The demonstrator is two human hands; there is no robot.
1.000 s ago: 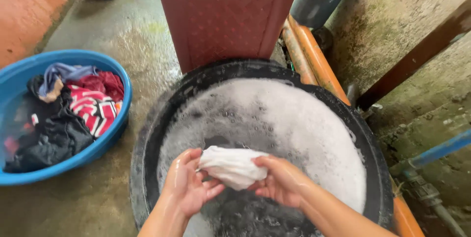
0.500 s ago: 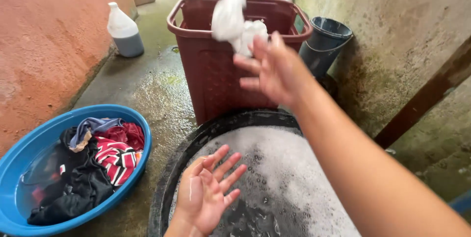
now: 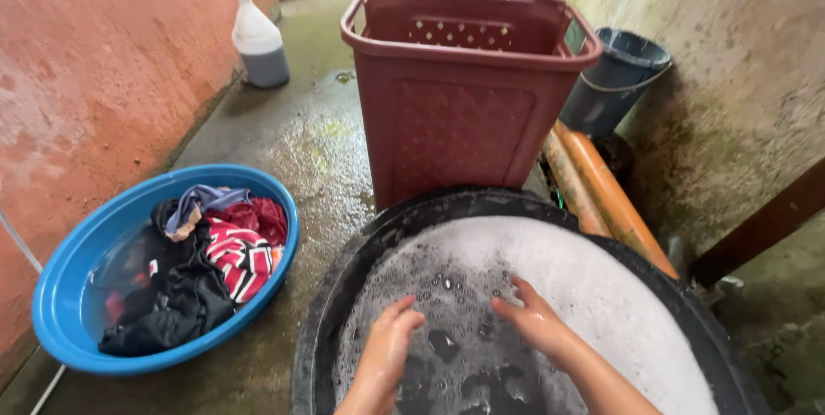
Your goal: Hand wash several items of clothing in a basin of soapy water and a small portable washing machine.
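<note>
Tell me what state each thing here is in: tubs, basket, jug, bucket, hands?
Black round wash tub: full of foamy water.
Blue plastic basin: holds a heap of dark and red clothes.
Maroon plastic laundry basket: upright, contents hidden.
White plastic jug: upright, partly filled with dark liquid.
Grey bucket: tilted against the wall.
Left hand: open, wet, in suds.
Right hand: open, wet, in suds.

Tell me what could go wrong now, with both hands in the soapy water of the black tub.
1. Thick foam hides the water in the black tub, so the left hand and right hand grope blind; something sharp or hard could lie unseen.
2. The concrete floor looks wet around the blue basin; with soap spilled, slipping seems likely.
3. The maroon laundry basket stands close behind the tub and might be knocked.
</note>
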